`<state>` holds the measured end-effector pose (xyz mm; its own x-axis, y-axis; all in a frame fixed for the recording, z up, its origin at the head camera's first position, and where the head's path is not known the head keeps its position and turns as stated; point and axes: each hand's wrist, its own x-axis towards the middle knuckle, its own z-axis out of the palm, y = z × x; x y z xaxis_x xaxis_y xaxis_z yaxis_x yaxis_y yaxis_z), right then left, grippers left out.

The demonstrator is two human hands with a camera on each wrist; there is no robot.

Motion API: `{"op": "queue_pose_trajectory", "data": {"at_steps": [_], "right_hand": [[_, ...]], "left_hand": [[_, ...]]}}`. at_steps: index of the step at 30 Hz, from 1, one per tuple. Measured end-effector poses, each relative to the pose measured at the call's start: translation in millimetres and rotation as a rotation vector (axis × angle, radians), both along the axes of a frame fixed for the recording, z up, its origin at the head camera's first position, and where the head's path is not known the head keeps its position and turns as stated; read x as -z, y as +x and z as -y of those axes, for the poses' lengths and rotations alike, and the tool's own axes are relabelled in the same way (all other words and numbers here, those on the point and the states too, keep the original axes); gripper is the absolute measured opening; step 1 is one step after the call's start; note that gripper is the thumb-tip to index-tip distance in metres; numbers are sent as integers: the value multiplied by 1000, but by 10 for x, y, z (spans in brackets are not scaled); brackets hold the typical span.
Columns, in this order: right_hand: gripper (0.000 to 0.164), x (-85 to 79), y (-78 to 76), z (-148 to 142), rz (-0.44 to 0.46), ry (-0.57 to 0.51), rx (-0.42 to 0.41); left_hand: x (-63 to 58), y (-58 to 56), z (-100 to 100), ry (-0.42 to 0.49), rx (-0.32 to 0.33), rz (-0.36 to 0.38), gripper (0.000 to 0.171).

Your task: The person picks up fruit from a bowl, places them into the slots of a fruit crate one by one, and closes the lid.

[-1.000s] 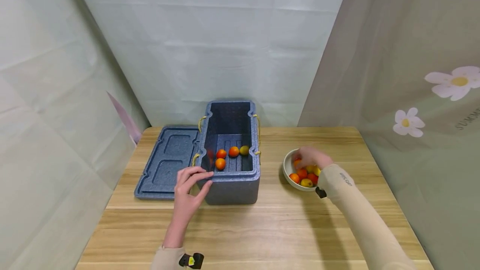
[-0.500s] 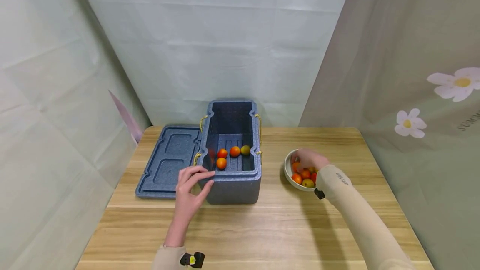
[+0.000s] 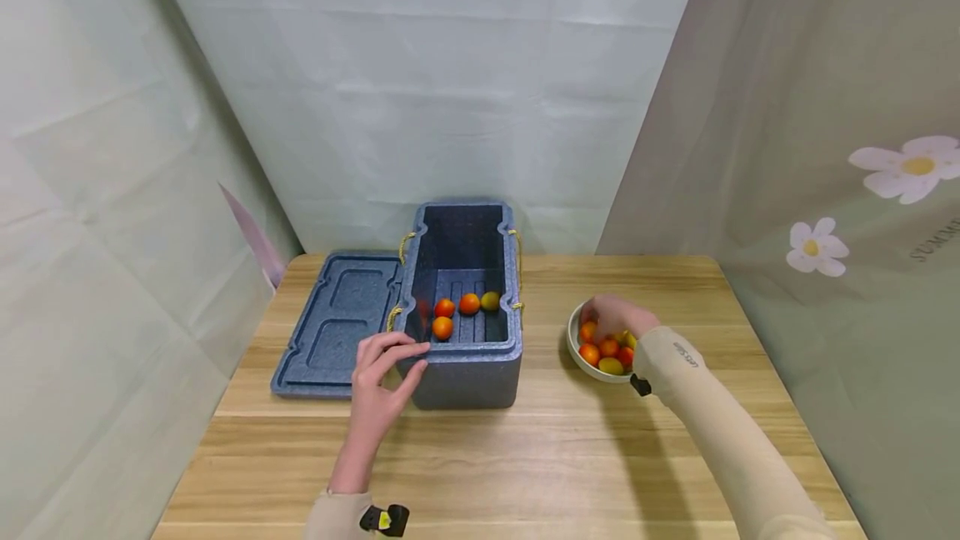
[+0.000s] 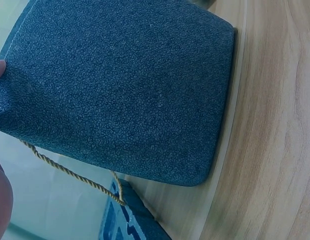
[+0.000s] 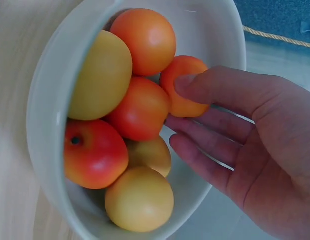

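My left hand [image 3: 378, 382] holds the near left corner of a dark blue-grey foam box [image 3: 465, 382], with fingertips on the rim and the thumb against the outer wall. Inside the box lie several orange and yellow-green fruits [image 3: 468, 303]. Over at the right, my right hand [image 3: 618, 315] reaches into a white bowl [image 5: 45, 115]. There it pinches a round orange fruit [image 5: 182, 80], thumb on one side and fingers on the other, partly hidden. Around it in the bowl are other orange fruits [image 5: 143, 42], a red one [image 5: 96, 154] and yellow ones [image 5: 139, 200].
The box lid [image 3: 337, 323] lies flat on the wooden table [image 3: 540, 473], left of the box. Yellow rope handles [image 3: 518, 265] hang along both box sides. Pale curtains [image 3: 450, 90] enclose the table at the back and sides.
My right hand stays in the bowl, its fingers shifting slightly, and some fruits there have moved a little. My left hand keeps its place on the box corner.
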<state>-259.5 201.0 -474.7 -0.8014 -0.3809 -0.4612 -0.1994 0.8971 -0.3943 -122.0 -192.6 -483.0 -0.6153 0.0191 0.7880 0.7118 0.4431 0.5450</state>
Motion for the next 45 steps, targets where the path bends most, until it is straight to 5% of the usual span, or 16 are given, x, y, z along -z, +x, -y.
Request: {"op": "queue_pose_trajectory", "data": {"at_steps": [12, 19, 30, 45], "right_hand": [[31, -69, -22, -54, -55, -45, -70], [36, -168, -29, -99, -28, -57, -18], [34, -612, -243, -103, -104, -5, -103], [33, -1310, -542, 222, -206, -17, -112]], "left_hand": [[22, -18, 1, 10, 4, -20, 40], [31, -17, 1, 11, 4, -25, 40], [38, -15, -2, 16, 4, -22, 39], [8, 1, 4, 14, 7, -12, 35]]}}
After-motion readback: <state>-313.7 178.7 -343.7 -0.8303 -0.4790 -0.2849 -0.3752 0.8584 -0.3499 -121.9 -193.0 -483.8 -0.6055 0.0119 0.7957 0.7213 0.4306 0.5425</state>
